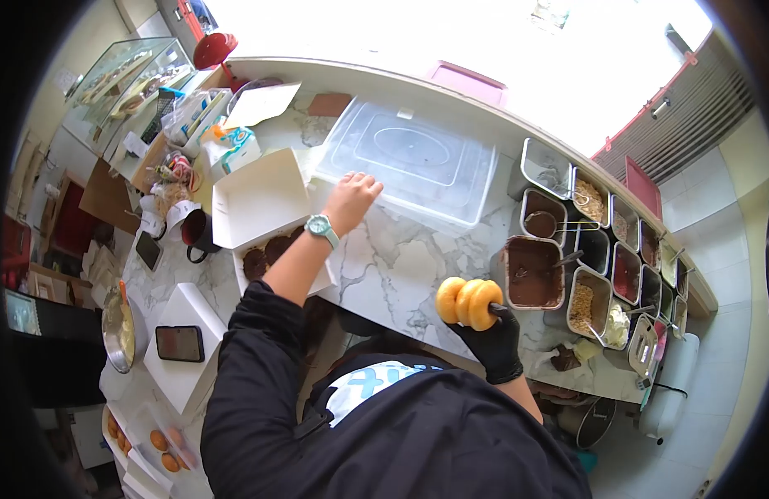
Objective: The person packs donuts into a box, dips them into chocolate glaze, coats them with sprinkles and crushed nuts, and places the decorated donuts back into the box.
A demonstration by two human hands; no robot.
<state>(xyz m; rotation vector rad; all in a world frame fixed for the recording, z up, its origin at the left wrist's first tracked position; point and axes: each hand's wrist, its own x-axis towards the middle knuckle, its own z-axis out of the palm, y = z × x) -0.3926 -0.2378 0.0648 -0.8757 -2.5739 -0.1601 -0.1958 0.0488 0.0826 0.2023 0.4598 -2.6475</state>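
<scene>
right hand (491, 343): black-gloved, gripping three stacked doughnuts (469, 303) over counter (376, 270) near edge, beside chocolate-filled tub (499, 266) | left hand (353, 202): bare, half-curled at clear plastic box (409, 150); can't tell from here if it's gripping that

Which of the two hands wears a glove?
The right hand, gloved in black and holding doughnuts; the left hand is bare, with a watch above it.

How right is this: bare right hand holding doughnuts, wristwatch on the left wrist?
One error: the right hand isn't bare; it wears a black glove, as the head view shows. It does hold the doughnuts, and the wristwatch is on the left wrist.
</scene>
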